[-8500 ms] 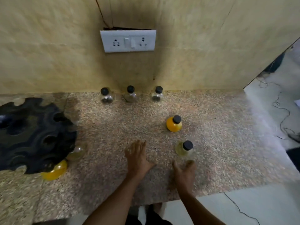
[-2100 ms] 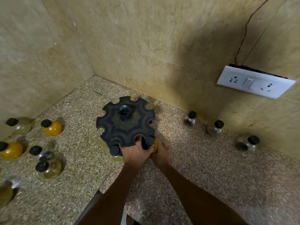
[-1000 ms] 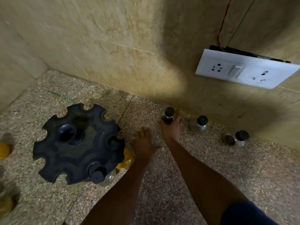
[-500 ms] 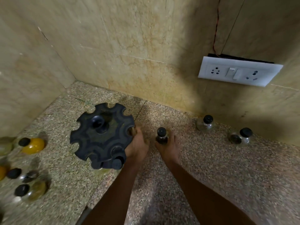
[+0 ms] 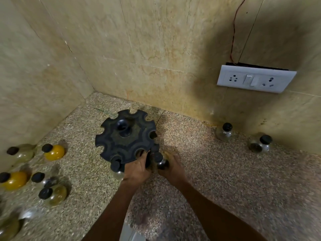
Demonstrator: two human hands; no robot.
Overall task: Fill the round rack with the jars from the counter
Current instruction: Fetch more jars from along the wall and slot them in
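Right hand [image 5: 171,168] curls round a small clear glass jar with black cap [image 5: 160,160], held at the near rim of the round black notched plastic rack [image 5: 126,136]. Left hand [image 5: 137,168] grips that rim, steadying it. One capped jar [image 5: 116,166] already hangs in a near notch. To do this well: keep the rack from turning, line the jar neck with the open notch, slide inward until the cap seats above. More jars wait on the speckled granite counter [image 5: 225,180].

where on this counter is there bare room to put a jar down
Bare granite lies between the right hand and the two clear jars by the wall. Crowded: the left side with yellow jars, and around the rack.
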